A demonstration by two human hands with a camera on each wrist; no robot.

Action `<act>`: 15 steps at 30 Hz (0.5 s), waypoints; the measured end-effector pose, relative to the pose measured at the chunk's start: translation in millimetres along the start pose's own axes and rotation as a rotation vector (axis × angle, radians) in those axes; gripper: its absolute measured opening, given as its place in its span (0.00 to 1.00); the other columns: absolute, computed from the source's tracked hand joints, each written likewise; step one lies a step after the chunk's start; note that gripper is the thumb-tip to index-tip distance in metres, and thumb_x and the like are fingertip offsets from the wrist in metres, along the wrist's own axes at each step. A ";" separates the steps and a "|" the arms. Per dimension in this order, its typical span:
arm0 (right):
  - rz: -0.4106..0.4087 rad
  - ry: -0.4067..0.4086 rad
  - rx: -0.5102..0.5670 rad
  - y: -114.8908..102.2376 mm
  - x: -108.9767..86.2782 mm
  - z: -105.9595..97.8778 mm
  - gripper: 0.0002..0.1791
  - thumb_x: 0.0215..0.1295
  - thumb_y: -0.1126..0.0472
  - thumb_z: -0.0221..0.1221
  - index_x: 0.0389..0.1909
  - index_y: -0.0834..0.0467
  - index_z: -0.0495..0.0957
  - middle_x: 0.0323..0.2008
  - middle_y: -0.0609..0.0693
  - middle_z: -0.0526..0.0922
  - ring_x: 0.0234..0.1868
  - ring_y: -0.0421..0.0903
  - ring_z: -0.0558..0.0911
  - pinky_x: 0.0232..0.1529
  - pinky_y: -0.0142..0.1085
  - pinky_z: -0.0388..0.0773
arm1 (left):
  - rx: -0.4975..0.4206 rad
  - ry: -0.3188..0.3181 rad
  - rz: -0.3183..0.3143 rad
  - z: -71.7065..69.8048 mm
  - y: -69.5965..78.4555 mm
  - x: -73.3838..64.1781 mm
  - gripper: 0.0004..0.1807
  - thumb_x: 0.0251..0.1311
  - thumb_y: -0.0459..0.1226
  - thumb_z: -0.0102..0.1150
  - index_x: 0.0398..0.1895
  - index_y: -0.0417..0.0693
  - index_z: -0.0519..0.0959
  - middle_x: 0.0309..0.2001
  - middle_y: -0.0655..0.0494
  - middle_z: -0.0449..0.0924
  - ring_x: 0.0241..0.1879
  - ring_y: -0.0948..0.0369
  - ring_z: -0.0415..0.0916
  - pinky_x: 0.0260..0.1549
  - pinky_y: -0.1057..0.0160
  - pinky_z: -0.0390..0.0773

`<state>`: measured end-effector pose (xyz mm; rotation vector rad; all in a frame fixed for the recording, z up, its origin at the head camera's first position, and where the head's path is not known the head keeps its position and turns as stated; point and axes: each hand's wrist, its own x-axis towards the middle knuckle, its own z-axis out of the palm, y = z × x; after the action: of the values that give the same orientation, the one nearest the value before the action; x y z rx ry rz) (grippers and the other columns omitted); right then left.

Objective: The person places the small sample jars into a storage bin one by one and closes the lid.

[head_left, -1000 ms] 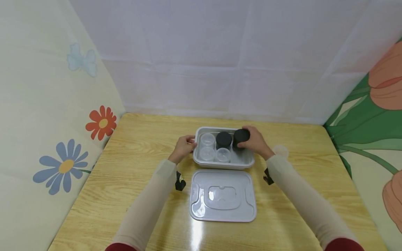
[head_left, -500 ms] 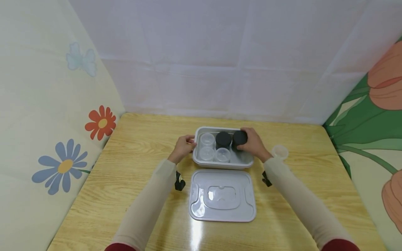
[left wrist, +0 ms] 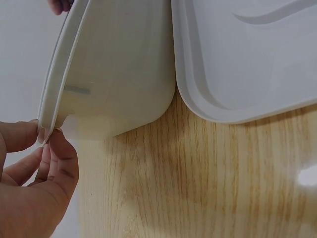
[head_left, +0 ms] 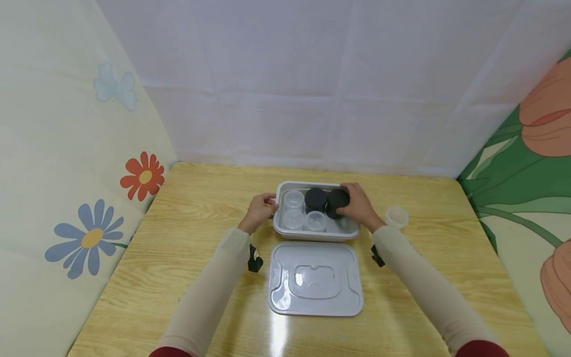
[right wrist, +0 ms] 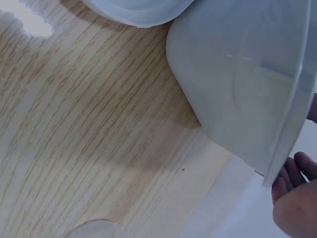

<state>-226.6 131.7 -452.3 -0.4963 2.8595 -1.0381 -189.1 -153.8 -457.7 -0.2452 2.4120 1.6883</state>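
Note:
A white rectangular plastic box [head_left: 312, 237] stands on the wooden table, without its lid. My left hand [head_left: 258, 212] pinches its left rim; in the left wrist view the thumb and fingers of that left hand [left wrist: 37, 193] close on the rim's corner. Inside the box, my right hand [head_left: 360, 206] grips a black cylindrical container [head_left: 337, 198] at the back right. Another black container [head_left: 315, 198] stands just left of it. Three small clear cups [head_left: 293, 219] fill the left and front middle. In the right wrist view the box wall hides what the right hand [right wrist: 297, 203] holds.
The box's white lid [head_left: 316, 305] lies flat on the table [head_left: 214, 188], directly in front of the box. A small clear round cup or cap [head_left: 397, 217] sits on the table to the right, near my right wrist. A white cloth [head_left: 276, 124] hangs behind the table.
My right hand has shifted slightly left inside the box, bringing the held black container up beside the other one. The left hand keeps its place on the rim.

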 end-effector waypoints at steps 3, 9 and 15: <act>0.014 -0.011 0.014 -0.8 -0.5 -1.3 0.43 0.45 0.67 0.70 0.64 0.70 0.63 0.61 0.68 0.66 0.62 0.63 0.67 0.67 0.53 0.62 | 0.006 0.000 0.001 0.0 -0.4 0.1 0.22 0.63 0.26 0.50 0.61 0.31 0.69 0.39 0.46 0.71 0.30 0.64 0.71 0.27 0.71 0.80; 0.031 -0.026 0.025 -1.3 -2.2 -5.1 0.42 0.47 0.65 0.70 0.65 0.69 0.62 0.61 0.67 0.65 0.61 0.62 0.67 0.66 0.54 0.63 | 0.012 0.003 0.005 0.5 0.2 -1.3 0.22 0.62 0.25 0.50 0.61 0.31 0.69 0.39 0.46 0.71 0.30 0.63 0.71 0.27 0.71 0.81; 0.035 -0.033 0.042 -3.3 -4.8 -11.0 0.42 0.49 0.64 0.69 0.65 0.69 0.61 0.61 0.67 0.65 0.62 0.62 0.66 0.66 0.54 0.63 | 0.015 -0.002 -0.002 -0.4 1.4 -1.6 0.22 0.63 0.26 0.51 0.61 0.32 0.70 0.40 0.46 0.71 0.32 0.62 0.71 0.29 0.71 0.82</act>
<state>-222.9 137.6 -442.0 -0.4536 2.8012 -1.0719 -187.9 -153.7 -455.9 -0.2438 2.4211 1.6684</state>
